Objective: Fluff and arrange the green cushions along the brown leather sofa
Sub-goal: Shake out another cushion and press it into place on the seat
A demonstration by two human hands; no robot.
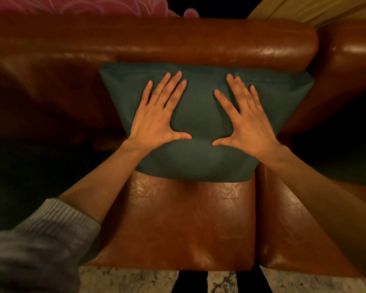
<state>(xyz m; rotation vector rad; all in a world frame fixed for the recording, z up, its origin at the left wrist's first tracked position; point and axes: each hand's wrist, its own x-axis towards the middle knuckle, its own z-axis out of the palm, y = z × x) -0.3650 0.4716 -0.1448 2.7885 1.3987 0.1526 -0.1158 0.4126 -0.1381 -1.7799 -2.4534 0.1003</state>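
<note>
Pressing the green cushion (201,115), left hand (154,121) and right hand (249,125).

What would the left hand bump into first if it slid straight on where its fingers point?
The left hand lies flat on the green cushion, fingers pointing up it. Sliding on, it would probably meet the sofa backrest just past the cushion's top edge.

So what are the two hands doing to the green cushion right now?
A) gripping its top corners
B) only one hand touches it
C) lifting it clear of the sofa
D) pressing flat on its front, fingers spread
D: the left hand and right hand both lie flat with fingers spread on the green cushion, which leans against the sofa back.
</note>
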